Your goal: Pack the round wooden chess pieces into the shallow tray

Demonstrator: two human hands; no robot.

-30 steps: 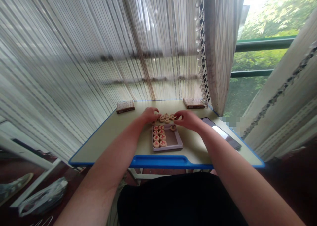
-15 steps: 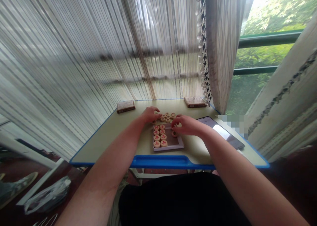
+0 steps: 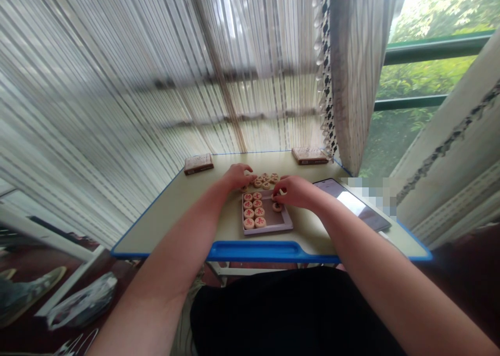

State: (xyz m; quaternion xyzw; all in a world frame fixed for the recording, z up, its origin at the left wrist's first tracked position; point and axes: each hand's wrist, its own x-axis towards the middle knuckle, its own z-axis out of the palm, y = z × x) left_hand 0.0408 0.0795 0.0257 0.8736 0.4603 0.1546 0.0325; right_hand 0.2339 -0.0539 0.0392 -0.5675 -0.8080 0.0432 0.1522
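Note:
A shallow pale box [image 3: 289, 221] holds two columns of round wooden Chinese chess pieces [image 3: 260, 212] with red characters on its left side. One dark-marked piece [image 3: 277, 207] lies in its right half. At the box's far right corner my right hand [image 3: 295, 190] pinches a piece, mostly hidden by the fingers. Beyond the box sits a loose cluster of chess pieces [image 3: 266, 179]. My left hand [image 3: 237, 177] rests at the cluster's left side, thumb and index finger apart, the thumb close to the pieces. Another piece [image 3: 244, 188] lies just under that hand.
Two brown boxes [image 3: 199, 163] [image 3: 310, 155] stand at the table's far corners. A tablet-like device [image 3: 353, 205] lies on the right. The table [image 3: 156, 215] has a blue rim and a tray groove [image 3: 255, 250] in front. A striped curtain [image 3: 156, 59] hangs behind.
The view has shifted slightly. My right hand stays at the box's far right corner and my left hand stays beside the loose pieces; the pieces in the box look the same.

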